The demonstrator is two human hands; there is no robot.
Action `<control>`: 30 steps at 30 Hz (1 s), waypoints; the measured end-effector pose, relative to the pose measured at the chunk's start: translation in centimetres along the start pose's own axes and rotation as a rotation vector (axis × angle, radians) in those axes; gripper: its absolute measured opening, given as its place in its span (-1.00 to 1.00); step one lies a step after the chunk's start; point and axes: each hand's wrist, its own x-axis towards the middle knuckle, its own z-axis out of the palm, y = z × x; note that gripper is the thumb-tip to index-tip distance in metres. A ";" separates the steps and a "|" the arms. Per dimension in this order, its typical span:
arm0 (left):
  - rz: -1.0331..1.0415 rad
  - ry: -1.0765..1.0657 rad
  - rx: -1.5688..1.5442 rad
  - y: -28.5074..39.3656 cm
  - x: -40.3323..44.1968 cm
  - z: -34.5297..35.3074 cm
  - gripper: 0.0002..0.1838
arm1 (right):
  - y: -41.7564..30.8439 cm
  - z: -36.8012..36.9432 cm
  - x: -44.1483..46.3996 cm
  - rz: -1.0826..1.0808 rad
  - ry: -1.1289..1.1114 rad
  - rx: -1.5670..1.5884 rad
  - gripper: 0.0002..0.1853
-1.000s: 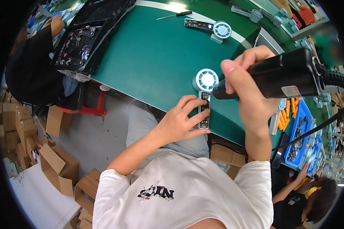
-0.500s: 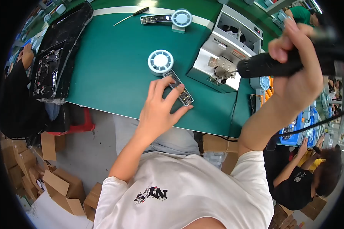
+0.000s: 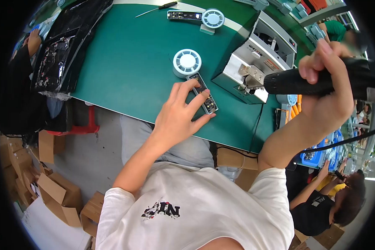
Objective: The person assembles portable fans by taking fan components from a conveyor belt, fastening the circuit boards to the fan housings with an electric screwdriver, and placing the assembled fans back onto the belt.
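Observation:
My left hand point(image 3: 175, 104) grips the open handle of a light-blue handheld fan point(image 3: 187, 63), pressing it against the green table. The handle's circuit board point(image 3: 210, 104) shows between and beyond the fingers. In my right hand point(image 3: 331, 79) is a black electric screwdriver point(image 3: 296, 82), held nearly level with fingers wrapped round its body. Its tip is at the front of a silver screw feeder point(image 3: 237, 68) marked WEIXIN, by the metal bracket point(image 3: 254, 75). Whether a screw sits on the bit is too small to tell.
A second fan point(image 3: 213, 18) with exposed board and a thin screwdriver point(image 3: 167, 5) lie at the table's far side. A black plastic-lined tray of parts point(image 3: 56, 62) is at left. Co-workers sit on both sides. Cardboard boxes point(image 3: 60, 196) stand on the floor.
The head view has shifted slightly. The electric screwdriver has moved a little left, closer into the feeder's front. My left hand stays on the fan handle.

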 end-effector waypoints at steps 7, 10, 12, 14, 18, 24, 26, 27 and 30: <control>-0.044 -0.023 0.033 0.2 0.0 -0.1 -0.44 | 0.9 1.1 0.2 0.048 -0.008 0.008 -0.86; -0.065 0.054 0.076 -0.2 0.3 -0.1 -0.45 | 0.1 1.7 -0.4 0.031 -0.029 0.002 -0.84; -0.128 0.113 0.040 -0.3 0.5 -0.2 -0.45 | -0.2 1.6 -0.5 0.077 -0.052 0.024 -0.83; -0.125 0.113 0.033 -0.5 0.3 0.1 -0.44 | -0.7 1.9 -1.1 0.113 -0.078 0.054 -0.85; -0.115 0.102 0.048 -0.5 0.0 0.1 -0.42 | -1.9 3.7 -2.6 0.218 -0.124 0.083 -0.87; -0.102 0.094 0.049 -0.8 -0.1 0.0 -0.41 | -1.3 6.3 -4.0 0.196 -0.183 0.011 -0.85; -0.108 0.081 0.043 -0.8 -0.1 -0.1 -0.40 | -0.7 6.5 -4.0 0.190 -0.185 0.029 -0.84; -0.111 0.074 0.041 -0.8 -0.1 -0.2 -0.39 | -0.6 6.6 -4.0 0.192 -0.183 0.038 -0.83; -0.113 0.052 0.017 -0.7 -0.1 -0.4 -0.48 | -0.2 7.3 -4.2 0.193 -0.176 0.039 -0.82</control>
